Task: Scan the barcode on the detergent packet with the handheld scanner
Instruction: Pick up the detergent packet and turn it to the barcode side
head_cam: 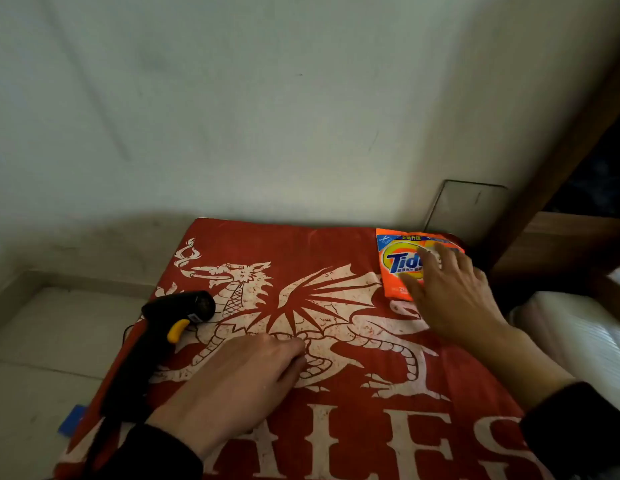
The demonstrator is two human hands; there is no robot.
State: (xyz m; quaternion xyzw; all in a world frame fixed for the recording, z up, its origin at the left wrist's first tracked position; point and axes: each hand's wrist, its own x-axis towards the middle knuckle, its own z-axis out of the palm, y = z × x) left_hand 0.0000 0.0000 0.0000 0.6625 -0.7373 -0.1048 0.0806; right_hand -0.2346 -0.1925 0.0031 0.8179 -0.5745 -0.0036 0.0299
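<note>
An orange detergent packet (397, 263) lies face up at the far right corner of a red cloth-covered surface (336, 244). My right hand (454, 292) rests on the packet's right half with fingers spread, covering part of its logo. A black handheld scanner (163, 334) with a yellow trigger lies on its side at the cloth's left edge, its cable trailing toward me. My left hand (239, 379) lies flat on the cloth just right of the scanner's handle, fingers together, holding nothing. No barcode shows.
The cloth bears a white dragon print and large letters. A pale wall (267, 116) stands behind it. A tiled floor (42, 341) lies to the left, with a blue scrap (71, 420) near the cloth edge. Dark wooden furniture (561, 244) and white bedding (585, 337) are at right.
</note>
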